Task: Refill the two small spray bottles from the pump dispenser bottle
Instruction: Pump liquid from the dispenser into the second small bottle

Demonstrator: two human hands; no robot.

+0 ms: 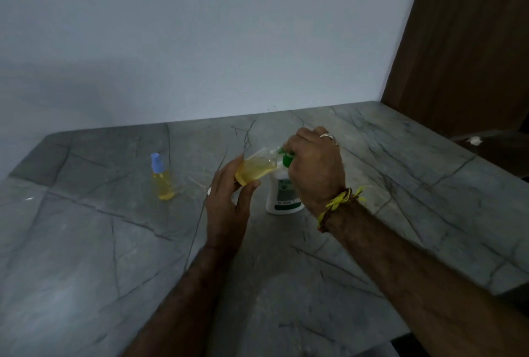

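my left hand (229, 207) holds a tilted little bottle (256, 169) — my right hand (313, 169) grips the green pump (286, 159) just beside it.

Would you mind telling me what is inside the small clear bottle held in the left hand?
Yellow liquid fills most of the small clear plastic bottle, tilted in the left hand. Its mouth is hidden behind the right hand on the green pump.
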